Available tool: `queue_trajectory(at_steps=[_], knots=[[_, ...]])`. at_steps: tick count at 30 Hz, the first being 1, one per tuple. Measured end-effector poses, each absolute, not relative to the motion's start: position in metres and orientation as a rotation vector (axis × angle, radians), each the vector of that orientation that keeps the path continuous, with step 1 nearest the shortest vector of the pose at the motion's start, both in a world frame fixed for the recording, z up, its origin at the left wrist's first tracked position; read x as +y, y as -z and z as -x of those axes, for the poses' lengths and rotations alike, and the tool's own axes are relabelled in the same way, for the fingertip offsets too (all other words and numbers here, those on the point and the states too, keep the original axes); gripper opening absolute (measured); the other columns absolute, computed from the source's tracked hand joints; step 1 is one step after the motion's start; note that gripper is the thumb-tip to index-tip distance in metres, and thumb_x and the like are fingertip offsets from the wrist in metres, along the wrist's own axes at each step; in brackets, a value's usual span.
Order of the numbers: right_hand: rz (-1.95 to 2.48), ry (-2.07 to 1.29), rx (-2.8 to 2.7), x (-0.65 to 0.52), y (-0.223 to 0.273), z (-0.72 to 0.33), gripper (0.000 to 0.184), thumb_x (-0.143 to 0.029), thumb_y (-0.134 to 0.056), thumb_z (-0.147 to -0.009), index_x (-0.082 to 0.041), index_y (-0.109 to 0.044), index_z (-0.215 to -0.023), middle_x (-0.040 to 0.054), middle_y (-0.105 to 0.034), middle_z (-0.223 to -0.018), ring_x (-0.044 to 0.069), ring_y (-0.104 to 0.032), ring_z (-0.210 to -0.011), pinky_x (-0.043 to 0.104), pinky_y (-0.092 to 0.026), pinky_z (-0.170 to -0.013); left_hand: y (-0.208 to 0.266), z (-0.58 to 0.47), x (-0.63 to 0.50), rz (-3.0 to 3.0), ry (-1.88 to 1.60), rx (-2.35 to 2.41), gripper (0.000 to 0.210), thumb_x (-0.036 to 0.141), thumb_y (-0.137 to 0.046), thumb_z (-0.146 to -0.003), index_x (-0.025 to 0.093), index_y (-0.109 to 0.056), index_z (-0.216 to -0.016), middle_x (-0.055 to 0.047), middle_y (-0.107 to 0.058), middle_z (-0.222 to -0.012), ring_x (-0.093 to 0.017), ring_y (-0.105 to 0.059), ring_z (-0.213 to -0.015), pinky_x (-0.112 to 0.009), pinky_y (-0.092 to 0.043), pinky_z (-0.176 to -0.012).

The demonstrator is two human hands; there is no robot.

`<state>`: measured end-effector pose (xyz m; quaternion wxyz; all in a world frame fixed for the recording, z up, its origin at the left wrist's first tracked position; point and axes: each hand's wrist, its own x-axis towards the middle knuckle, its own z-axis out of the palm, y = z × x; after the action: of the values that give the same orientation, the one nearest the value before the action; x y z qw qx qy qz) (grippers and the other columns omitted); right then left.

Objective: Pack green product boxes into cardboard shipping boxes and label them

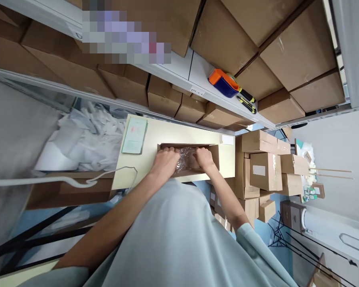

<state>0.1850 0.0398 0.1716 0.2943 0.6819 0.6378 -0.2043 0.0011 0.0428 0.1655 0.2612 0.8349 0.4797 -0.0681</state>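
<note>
An open cardboard box (214,155) lies on the pale yellow table in front of me. Crumpled clear plastic wrap (184,158), which looks like bubble wrap, fills its middle. My left hand (166,160) is inside the box's left part, with curled fingers closed on the edge of the wrap. At the other end of the wrap, my right hand (204,157) reaches in with bent fingers closed on it. The fingertips of both hands are partly hidden, and so is whatever lies under the wrap.
A green-and-white booklet (134,135) lies on the table's (151,127) left. Above it, a shelf (179,85) holds cartons, an orange-and-blue tape dispenser (224,83) and yellow-black cutters (247,104). White packing scraps (89,135) are piled left; stacked cartons (265,171) stand right. A white cable (62,181) crosses the left side.
</note>
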Motion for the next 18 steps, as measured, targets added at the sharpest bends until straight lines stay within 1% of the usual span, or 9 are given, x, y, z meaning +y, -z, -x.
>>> queue_trajectory(at_steps=[2, 4, 6, 8, 10, 13, 15, 17, 18], knots=[[-1.808, 0.543, 1.734, 0.040, -0.170, -0.184, 0.037, -0.022, -0.067, -0.113, -0.008, -0.065, -0.148, 0.0272, -0.077, -0.142, 0.030, -0.080, -0.131, 0.036, -0.062, -0.109, -0.165, -0.003, 0.033, -2.307, 0.084, 1.329, 0.059, -0.003, -0.047, -0.095, 0.005, -0.073, -0.148, -0.029, -0.076, -0.132, -0.039, -0.073, -0.126, -0.048, -0.059, -0.104], [-1.843, 0.498, 1.792, 0.031, -0.176, -0.187, 0.044, -0.019, -0.061, -0.115, -0.009, -0.059, -0.157, 0.0277, -0.070, -0.154, 0.029, -0.079, -0.132, 0.036, -0.062, -0.110, -0.165, -0.005, 0.025, -2.331, -0.015, 1.352, 0.062, 0.000, -0.047, -0.098, 0.011, -0.070, -0.154, -0.026, -0.074, -0.139, -0.039, -0.071, -0.128, -0.049, -0.058, -0.105], [-1.892, 0.451, 1.860, 0.019, -0.184, -0.194, 0.047, -0.021, -0.053, -0.118, -0.012, -0.054, -0.164, 0.0267, -0.060, -0.168, 0.029, -0.080, -0.132, 0.037, -0.064, -0.109, -0.163, -0.009, 0.021, -2.339, -0.088, 1.370, 0.057, 0.004, -0.046, -0.102, 0.016, -0.073, -0.150, -0.025, -0.072, -0.144, -0.038, -0.069, -0.129, -0.050, -0.058, -0.106], [-1.884, 0.473, 1.922, 0.012, -0.189, -0.200, 0.047, -0.028, -0.050, -0.120, -0.015, -0.056, -0.165, 0.0231, -0.056, -0.174, 0.030, -0.080, -0.132, 0.039, -0.065, -0.110, -0.158, -0.016, 0.023, -2.334, -0.105, 1.352, 0.049, 0.008, -0.047, -0.104, 0.016, -0.077, -0.142, -0.024, -0.072, -0.144, -0.038, -0.068, -0.131, -0.052, -0.058, -0.108], [-1.776, 0.579, 1.973, 0.013, -0.184, -0.203, 0.046, -0.032, -0.056, -0.118, -0.018, -0.060, -0.162, 0.0200, -0.055, -0.176, 0.031, -0.078, -0.135, 0.041, -0.064, -0.113, -0.147, -0.027, 0.030, -2.272, -0.015, 1.305, 0.045, 0.012, -0.050, -0.105, 0.015, -0.078, -0.139, -0.024, -0.072, -0.144, -0.039, -0.065, -0.138, -0.051, -0.055, -0.114], [-1.563, 0.737, 1.923, 0.032, -0.163, -0.199, 0.055, -0.027, -0.074, -0.110, -0.019, -0.062, -0.163, 0.0195, -0.048, -0.182, 0.032, -0.073, -0.144, 0.038, -0.061, -0.117, -0.122, -0.041, 0.047, -2.102, 0.215, 1.272, 0.043, 0.010, -0.061, -0.098, 0.013, -0.080, -0.136, -0.025, -0.072, -0.146, -0.039, -0.064, -0.144, -0.047, -0.054, -0.117], [-1.498, 0.777, 1.838, 0.047, -0.145, -0.193, 0.055, -0.022, -0.081, -0.103, -0.012, -0.068, -0.156, 0.0230, -0.055, -0.176, 0.032, -0.075, -0.141, 0.034, -0.061, -0.113, -0.104, -0.047, 0.058, -2.019, 0.314, 1.278, 0.039, 0.007, -0.069, -0.089, 0.012, -0.084, -0.125, -0.027, -0.077, -0.141, -0.040, -0.070, -0.138, -0.045, -0.056, -0.112], [-1.485, 0.786, 1.784, 0.057, -0.131, -0.187, 0.045, -0.017, -0.082, -0.100, -0.004, -0.075, -0.143, 0.0256, -0.069, -0.160, 0.032, -0.080, -0.131, 0.033, -0.064, -0.104, -0.089, -0.049, 0.066, -1.967, 0.340, 1.277, 0.035, 0.008, -0.075, -0.084, 0.011, -0.086, -0.117, -0.027, -0.080, -0.136, -0.040, -0.075, -0.131, -0.045, -0.057, -0.110], [-1.488, 0.784, 1.777, 0.060, -0.126, -0.185, 0.040, -0.014, -0.082, -0.099, -0.001, -0.077, -0.137, 0.0265, -0.073, -0.153, 0.032, -0.082, -0.127, 0.034, -0.065, -0.101, -0.084, -0.049, 0.068, -1.949, 0.318, 1.271, 0.036, 0.009, -0.077, -0.083, 0.012, -0.086, -0.117, -0.026, -0.081, -0.136, -0.040, -0.076, -0.131, -0.045, -0.057, -0.111]])
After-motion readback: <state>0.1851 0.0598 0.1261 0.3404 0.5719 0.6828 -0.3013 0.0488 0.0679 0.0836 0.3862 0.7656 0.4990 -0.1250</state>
